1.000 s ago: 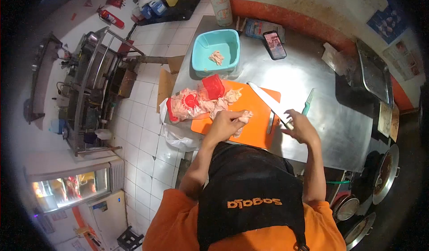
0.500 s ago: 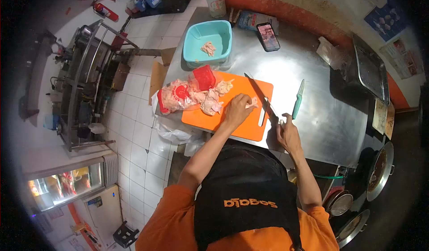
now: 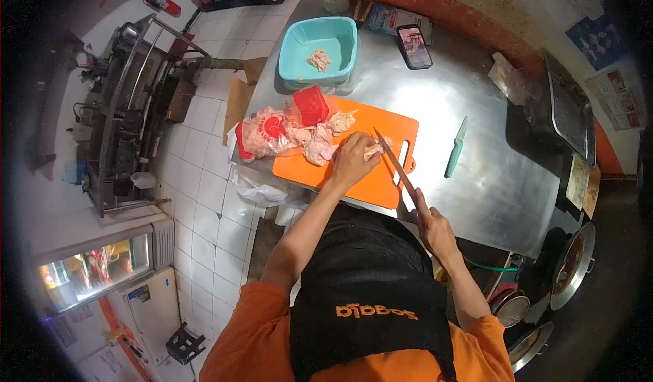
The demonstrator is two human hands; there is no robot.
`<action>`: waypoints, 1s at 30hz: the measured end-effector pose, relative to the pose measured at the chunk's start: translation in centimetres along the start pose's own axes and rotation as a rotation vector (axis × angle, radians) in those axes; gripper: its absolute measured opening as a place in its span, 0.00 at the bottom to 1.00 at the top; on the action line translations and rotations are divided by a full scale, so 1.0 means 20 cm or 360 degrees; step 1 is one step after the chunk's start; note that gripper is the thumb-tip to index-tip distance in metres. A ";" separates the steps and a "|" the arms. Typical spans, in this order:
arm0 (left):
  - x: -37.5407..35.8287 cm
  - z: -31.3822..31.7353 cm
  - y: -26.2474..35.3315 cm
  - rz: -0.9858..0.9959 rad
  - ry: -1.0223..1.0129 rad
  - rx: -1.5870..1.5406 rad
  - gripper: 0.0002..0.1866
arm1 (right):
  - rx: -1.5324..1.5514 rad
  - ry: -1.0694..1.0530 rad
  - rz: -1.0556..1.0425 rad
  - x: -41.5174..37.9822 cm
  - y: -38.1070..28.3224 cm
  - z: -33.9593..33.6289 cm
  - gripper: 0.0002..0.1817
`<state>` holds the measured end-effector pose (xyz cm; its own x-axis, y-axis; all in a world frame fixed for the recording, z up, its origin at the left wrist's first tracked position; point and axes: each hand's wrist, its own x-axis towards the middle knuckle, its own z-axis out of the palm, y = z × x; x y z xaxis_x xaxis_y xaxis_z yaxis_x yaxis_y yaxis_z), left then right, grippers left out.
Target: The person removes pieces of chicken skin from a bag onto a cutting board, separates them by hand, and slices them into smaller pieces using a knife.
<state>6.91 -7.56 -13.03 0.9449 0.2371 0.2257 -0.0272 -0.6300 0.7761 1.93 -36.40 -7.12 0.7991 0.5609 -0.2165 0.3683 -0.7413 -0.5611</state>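
Observation:
On the orange cutting board (image 3: pixel 367 188), my left hand (image 3: pixel 354 161) presses its closed fingers on a small piece of raw meat (image 3: pixel 373 151). The long knife (image 3: pixel 396 163) has its handle wrapped in my right hand (image 3: pixel 434 229), and its blade lies beside that piece, tip pointing away from me. Larger pieces of raw meat (image 3: pixel 317 149) rest on the board's left part, against a red-printed clear bag (image 3: pixel 265 134) of more meat. Behind the board stands a turquoise basin (image 3: pixel 290 50) with some cut meat (image 3: pixel 318 60) inside.
A green-handled knife (image 3: pixel 455 153) lies on the metal table (image 3: pixel 500 195) to the right. A phone (image 3: pixel 414 46) is at the back near the wall. Dark trays (image 3: pixel 568 113) stand at the right edge, with pans (image 3: pixel 573 266) beyond the table's right side.
The long knife has swung from beyond my left fingers to beside the meat piece, its blade now slanting the same way but lower. The camera view has shifted slightly.

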 end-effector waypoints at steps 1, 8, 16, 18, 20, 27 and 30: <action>0.02 0.00 0.00 0.0131 -0.0020 0.0062 0.15 | -0.0063 -0.0052 -0.0001 0.00 0.01 0.02 0.42; 0.06 0.07 -0.03 0.0243 -0.0081 0.0025 0.12 | -0.0086 -0.0064 -0.0031 0.01 0.02 0.02 0.41; 0.11 0.05 -0.04 0.0244 -0.0233 0.0022 0.10 | -0.0075 -0.0189 0.0011 0.03 -0.02 0.08 0.45; 0.11 0.05 -0.06 0.0262 -0.0275 0.0058 0.09 | -0.0058 -0.0208 0.0024 0.06 -0.02 0.10 0.46; 0.12 0.06 -0.06 0.0347 -0.0226 0.0019 0.09 | -0.0048 -0.0206 0.0053 0.14 -0.04 0.13 0.47; 0.10 0.06 -0.07 0.0302 -0.0200 0.0027 0.09 | -0.0041 -0.0058 -0.0007 0.32 -0.09 0.18 0.49; 0.11 0.06 -0.07 0.0320 -0.0150 -0.0025 0.09 | -0.0034 -0.0078 0.0011 0.07 0.00 0.19 0.47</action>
<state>9.36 -7.00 -14.42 0.9463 0.0371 0.3212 -0.2226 -0.6456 0.7305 1.18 -34.14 -10.42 0.7776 0.5727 -0.2596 0.3734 -0.7527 -0.5422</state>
